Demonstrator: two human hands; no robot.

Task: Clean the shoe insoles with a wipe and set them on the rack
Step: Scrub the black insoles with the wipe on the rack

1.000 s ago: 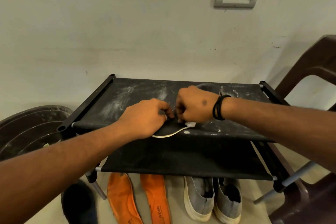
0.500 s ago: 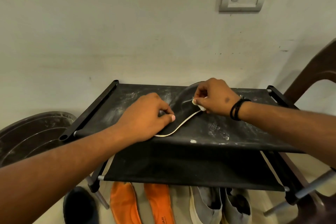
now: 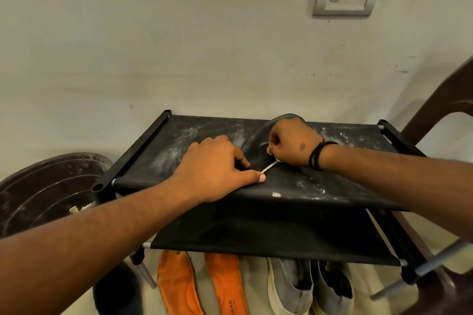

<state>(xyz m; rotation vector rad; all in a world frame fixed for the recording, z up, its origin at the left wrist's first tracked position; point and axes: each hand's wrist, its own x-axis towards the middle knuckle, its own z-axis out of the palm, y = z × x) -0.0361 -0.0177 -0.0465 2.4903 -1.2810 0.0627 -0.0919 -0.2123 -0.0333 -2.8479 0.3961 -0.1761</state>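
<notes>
The black fabric rack (image 3: 320,186) stands against the wall and carries your work on its dusty top shelf, so the insole has a flat bed under it while you rub.

The dark insole (image 3: 258,146) lies on that shelf between your two hands, its far rounded end just beyond your right hand, its pale edge showing as a thin line from one hand to the other. Two orange insoles (image 3: 176,281) lie on the floor below the rack, well beneath your left hand, beside a pair of grey shoes (image 3: 291,286); judging by where they lie, they are not yet on the rack.

Your left hand (image 3: 212,171) presses down on the near end of the dark insole, fingers curled over it and thumb along its edge, most likely to stop it sliding.

Your right hand (image 3: 291,143) is bunched, fingertips pinching a small white wipe (image 3: 269,149) against the insole's surface, the grip close so the pressure goes into the wipe.
</notes>
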